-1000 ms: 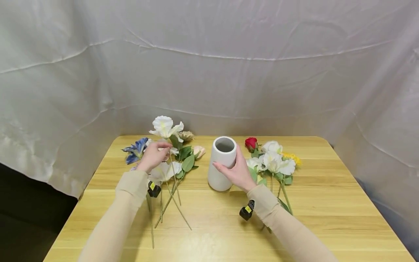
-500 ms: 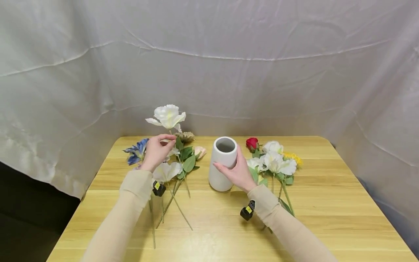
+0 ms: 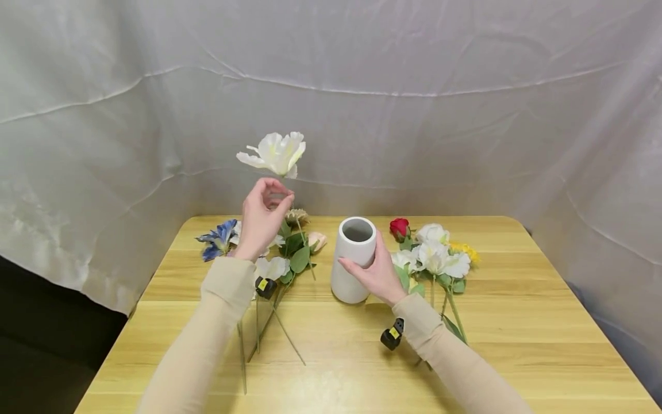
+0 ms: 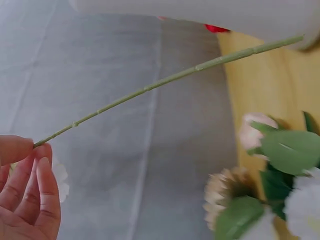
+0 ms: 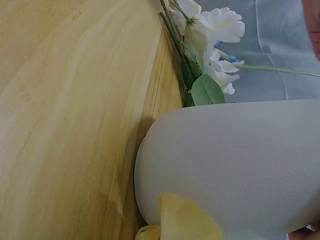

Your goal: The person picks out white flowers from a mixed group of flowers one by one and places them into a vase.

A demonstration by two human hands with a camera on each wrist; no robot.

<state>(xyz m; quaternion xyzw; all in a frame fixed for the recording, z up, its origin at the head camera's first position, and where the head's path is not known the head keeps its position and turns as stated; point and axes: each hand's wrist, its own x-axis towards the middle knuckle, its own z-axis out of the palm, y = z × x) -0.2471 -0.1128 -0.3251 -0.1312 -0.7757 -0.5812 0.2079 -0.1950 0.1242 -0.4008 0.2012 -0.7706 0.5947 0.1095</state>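
Note:
High over the left bunch, my left hand [image 3: 265, 215] pinches the thin green stem [image 4: 172, 77] of a white flower [image 3: 278, 154] between thumb and fingertips. The bloom stands above the hand, and the long bare stem hangs down past it. My right hand [image 3: 380, 273] grips the side of a white vase [image 3: 345, 279], thumb across the front and fingers round the right side. Upright on the table, the vase shows its open mouth, with nothing sticking out of it. In the right wrist view the vase wall [image 5: 230, 165] fills the lower right.
Left of the vase lie a blue flower [image 3: 217, 238], white flowers [image 3: 273, 267], a pale pink rose [image 3: 316, 240] and a beige bloom [image 3: 297, 216]. To its right are a red rose [image 3: 399, 227], white blooms [image 3: 433, 256] and a yellow flower [image 3: 464, 249] on the wooden table [image 3: 538, 322].
My left hand has risen and moved slightly right, lifting the white flower up out of the left bunch. The right hand has kept its grip on the vase.

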